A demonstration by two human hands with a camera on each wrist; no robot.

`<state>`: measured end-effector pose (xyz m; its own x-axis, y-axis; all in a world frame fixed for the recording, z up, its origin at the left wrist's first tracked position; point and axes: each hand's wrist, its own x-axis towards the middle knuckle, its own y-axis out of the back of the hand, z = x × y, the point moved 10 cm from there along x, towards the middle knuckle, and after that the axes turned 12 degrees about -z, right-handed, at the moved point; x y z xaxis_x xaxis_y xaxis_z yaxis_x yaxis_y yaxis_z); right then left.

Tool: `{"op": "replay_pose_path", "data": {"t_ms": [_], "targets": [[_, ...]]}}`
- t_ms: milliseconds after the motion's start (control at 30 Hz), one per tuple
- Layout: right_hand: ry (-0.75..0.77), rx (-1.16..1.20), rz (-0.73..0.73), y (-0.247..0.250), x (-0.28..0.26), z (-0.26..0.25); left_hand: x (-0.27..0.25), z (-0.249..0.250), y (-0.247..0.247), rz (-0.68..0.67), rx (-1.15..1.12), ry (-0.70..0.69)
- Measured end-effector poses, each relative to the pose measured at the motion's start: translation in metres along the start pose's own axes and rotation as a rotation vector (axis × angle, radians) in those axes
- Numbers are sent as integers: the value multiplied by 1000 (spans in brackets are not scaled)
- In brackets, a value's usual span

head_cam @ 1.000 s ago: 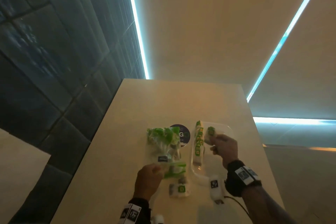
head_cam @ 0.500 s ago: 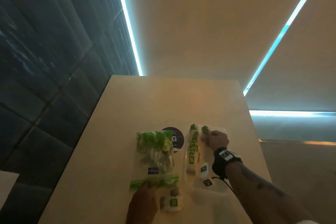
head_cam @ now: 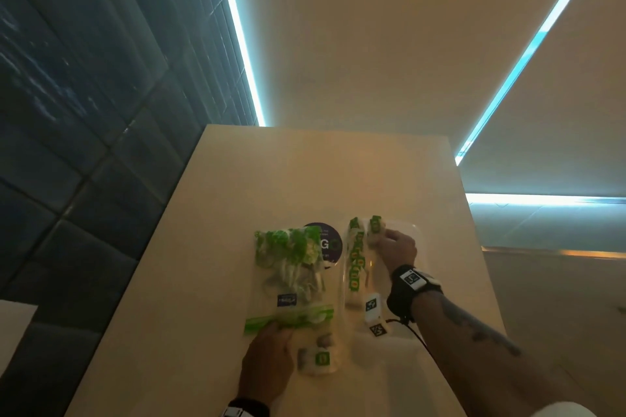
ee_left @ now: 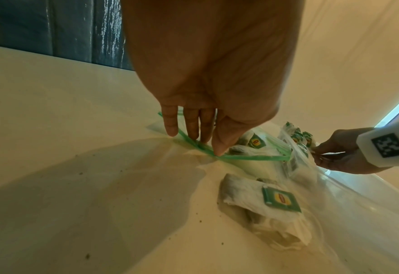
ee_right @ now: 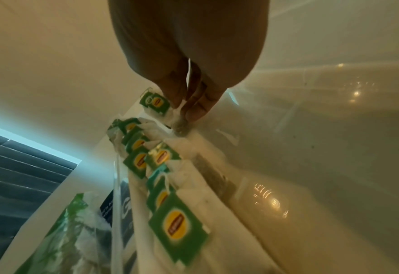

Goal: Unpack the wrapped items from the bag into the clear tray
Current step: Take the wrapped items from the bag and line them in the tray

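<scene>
A clear zip bag (head_cam: 288, 267) with a green zip strip (ee_left: 252, 158) lies on the table and holds several wrapped tea bags with green tags. My left hand (head_cam: 271, 330) presses its straight fingers (ee_left: 192, 129) on the zip strip at the bag's near, open end. To the right is the clear tray (head_cam: 419, 240), with a row of tea bags (head_cam: 355, 261) along its left side. At the tray's far end my right hand (head_cam: 382, 235) pinches one wrapped tea bag (ee_right: 178, 120) above the floor of the clear tray (ee_right: 311, 129). Another loose tea bag (head_cam: 318, 359) lies beside my left hand.
A round dark sticker (head_cam: 327, 244) shows on the beige table (head_cam: 305, 173) under the bag's far end. A dark tiled wall (head_cam: 84, 145) runs along the left. The table's right edge drops off just past the tray.
My right arm has stretched farther out, carrying the tea bag to the tray's far end. The left hand stays on the bag's zip edge. The head view has shifted.
</scene>
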<state>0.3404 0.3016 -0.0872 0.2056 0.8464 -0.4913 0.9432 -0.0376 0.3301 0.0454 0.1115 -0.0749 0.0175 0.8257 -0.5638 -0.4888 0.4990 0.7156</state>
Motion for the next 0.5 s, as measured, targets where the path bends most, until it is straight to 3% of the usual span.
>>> {"op": "replay_pose_path", "data": {"t_ms": [100,267,400,500], "targets": [[-5,33,13,14,-6,-4,-5,9,0,-3,20,-19],[249,141,118,42,-57,-50,-16,23,7,76,74,-48],[418,216,-25,28,-120,-75,-23,40,2,99,77,-92],[389,218,-175,0,-150,-60,-30,48,-2,91,57,-118]]}}
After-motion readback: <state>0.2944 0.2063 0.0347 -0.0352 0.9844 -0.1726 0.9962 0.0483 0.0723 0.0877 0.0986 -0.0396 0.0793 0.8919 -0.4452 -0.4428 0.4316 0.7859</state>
